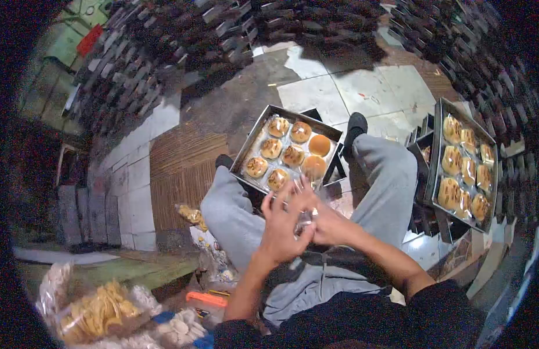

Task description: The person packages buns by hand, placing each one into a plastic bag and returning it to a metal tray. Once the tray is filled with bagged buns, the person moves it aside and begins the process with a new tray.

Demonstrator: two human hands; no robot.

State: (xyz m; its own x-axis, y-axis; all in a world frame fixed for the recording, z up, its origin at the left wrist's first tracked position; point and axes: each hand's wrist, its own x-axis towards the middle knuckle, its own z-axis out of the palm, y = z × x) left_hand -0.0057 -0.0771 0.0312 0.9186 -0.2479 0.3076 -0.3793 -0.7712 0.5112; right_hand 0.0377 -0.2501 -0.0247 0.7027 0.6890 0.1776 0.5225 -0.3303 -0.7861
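A metal tray [249, 145] of round browned buns stands between the person's knees. Most of its buns, such as one bun [271, 148], have dark patterned tops; a plain orange-brown bun [319, 145] lies at the right. My left hand [283, 225] and my right hand [319, 216] meet over the tray's near edge. Clear, shiny plastic [305, 220] shows between them. Both hands have bent fingers, blurred by motion, and what each one grips is hard to make out.
On the right, a second tray [437, 157] of wrapped buns rests on stacked dark trays. Bags of yellow pieces [104, 308] lie at the lower left, near an orange tool [206, 299]. Stacked dark metal pieces [223, 35] line the back. The floor has pale tiles [368, 90].
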